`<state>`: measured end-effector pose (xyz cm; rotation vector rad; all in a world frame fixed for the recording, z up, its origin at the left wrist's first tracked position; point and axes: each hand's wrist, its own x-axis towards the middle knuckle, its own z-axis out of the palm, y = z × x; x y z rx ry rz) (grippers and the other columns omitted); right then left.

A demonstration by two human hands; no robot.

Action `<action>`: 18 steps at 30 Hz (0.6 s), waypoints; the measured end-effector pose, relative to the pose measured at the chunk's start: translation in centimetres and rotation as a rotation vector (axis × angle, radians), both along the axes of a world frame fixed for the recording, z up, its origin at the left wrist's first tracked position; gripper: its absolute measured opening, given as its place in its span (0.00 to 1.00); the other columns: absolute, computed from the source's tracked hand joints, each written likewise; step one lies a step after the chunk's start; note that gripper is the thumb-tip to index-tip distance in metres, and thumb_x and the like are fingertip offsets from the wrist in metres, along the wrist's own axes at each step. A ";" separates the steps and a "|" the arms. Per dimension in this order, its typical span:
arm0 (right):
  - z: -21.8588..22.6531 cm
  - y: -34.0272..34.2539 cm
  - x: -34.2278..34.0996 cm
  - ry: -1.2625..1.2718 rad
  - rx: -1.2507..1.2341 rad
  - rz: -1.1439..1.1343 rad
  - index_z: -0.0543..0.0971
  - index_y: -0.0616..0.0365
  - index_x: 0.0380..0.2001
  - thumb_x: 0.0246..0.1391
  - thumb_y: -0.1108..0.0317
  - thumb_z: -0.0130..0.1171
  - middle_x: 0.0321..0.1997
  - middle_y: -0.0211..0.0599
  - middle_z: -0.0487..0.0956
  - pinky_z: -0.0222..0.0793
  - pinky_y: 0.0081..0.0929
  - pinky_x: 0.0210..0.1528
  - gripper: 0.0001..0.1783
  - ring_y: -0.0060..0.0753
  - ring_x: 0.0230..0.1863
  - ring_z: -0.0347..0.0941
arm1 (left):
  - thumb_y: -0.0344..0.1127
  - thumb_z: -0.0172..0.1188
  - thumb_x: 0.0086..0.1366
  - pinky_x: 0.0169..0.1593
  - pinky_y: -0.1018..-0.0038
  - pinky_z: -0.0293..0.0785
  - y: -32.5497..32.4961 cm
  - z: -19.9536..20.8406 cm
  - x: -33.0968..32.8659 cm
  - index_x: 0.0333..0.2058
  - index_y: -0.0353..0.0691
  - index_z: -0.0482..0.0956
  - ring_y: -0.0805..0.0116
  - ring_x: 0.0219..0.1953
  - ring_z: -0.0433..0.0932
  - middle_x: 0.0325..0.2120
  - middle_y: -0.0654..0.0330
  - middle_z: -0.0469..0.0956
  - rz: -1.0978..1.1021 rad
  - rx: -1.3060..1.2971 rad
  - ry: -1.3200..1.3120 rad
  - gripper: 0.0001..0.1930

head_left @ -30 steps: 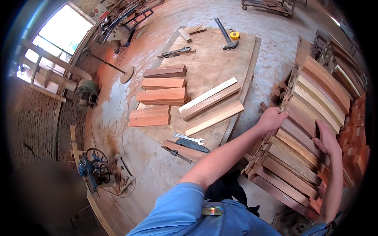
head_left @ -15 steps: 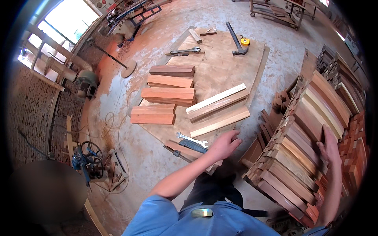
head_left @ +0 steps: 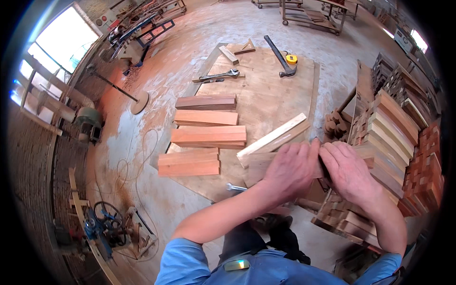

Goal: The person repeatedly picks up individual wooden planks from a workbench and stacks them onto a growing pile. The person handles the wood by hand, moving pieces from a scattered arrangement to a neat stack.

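My left hand [head_left: 292, 167] and my right hand [head_left: 349, 172] are close together over the right front edge of the plywood-topped table [head_left: 275, 95]. My left hand is closed on a brown wooden board [head_left: 259, 166], which covers the near part of the table. The right hand's fingers curl down around wood beside it; whether this is the same board cannot be made out. A pale wood strip [head_left: 273, 137] slants just beyond my left hand. Reddish wood blocks [head_left: 209, 135] lie in rows to the left.
A tall stack of boards [head_left: 389, 137] stands at my right, with reddish blocks [head_left: 422, 175] beyond it. On the table are a hammer [head_left: 280, 57], a yellow tape measure [head_left: 291, 59], an adjustable wrench [head_left: 221, 74] and a partly hidden spanner [head_left: 235, 187]. A blue machine [head_left: 102, 223] is at left.
My right hand has left the board stack and come in beside my left hand. Wood is now held over the table's right front. The view has shifted.
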<state>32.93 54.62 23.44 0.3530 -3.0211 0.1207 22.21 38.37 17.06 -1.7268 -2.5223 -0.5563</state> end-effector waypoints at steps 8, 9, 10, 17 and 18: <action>-2.5 -8.8 -1.0 -0.172 -0.334 -0.448 0.66 0.65 0.61 0.45 0.67 0.71 0.60 0.56 0.71 0.67 0.45 0.63 0.40 0.59 0.60 0.69 | 0.44 0.71 0.51 0.51 0.56 0.73 -14.3 -5.1 -25.9 0.56 0.37 0.70 0.48 0.47 0.77 0.43 0.49 0.77 0.127 -0.066 0.042 0.35; -3.9 -9.9 0.8 -0.174 -0.353 -0.528 0.66 0.65 0.61 0.45 0.68 0.71 0.59 0.56 0.72 0.68 0.45 0.62 0.40 0.61 0.59 0.70 | 0.43 0.71 0.50 0.51 0.56 0.73 -15.6 -5.8 -29.8 0.56 0.37 0.70 0.47 0.48 0.76 0.43 0.48 0.77 0.158 -0.075 0.066 0.35; -5.5 -10.9 1.9 -0.184 -0.375 -0.590 0.65 0.65 0.62 0.46 0.68 0.71 0.58 0.57 0.73 0.69 0.45 0.60 0.40 0.62 0.57 0.71 | 0.42 0.70 0.49 0.52 0.56 0.73 -17.0 -6.8 -33.7 0.56 0.37 0.70 0.46 0.48 0.76 0.43 0.47 0.78 0.206 -0.090 0.085 0.35; -8.1 -18.9 7.7 -0.222 -0.667 -1.129 0.66 0.68 0.61 0.48 0.72 0.67 0.56 0.53 0.76 0.73 0.40 0.54 0.37 0.51 0.52 0.77 | 0.37 0.65 0.48 0.59 0.57 0.70 -17.9 -13.5 -50.1 0.54 0.39 0.73 0.47 0.54 0.74 0.49 0.46 0.77 0.308 -0.221 0.042 0.31; -7.8 -19.7 8.0 -0.215 -0.665 -1.196 0.66 0.68 0.61 0.48 0.73 0.66 0.55 0.53 0.76 0.74 0.39 0.54 0.36 0.49 0.52 0.77 | 0.37 0.65 0.47 0.59 0.57 0.69 -17.5 -14.7 -51.3 0.54 0.39 0.73 0.47 0.54 0.74 0.50 0.46 0.77 0.301 -0.247 0.038 0.32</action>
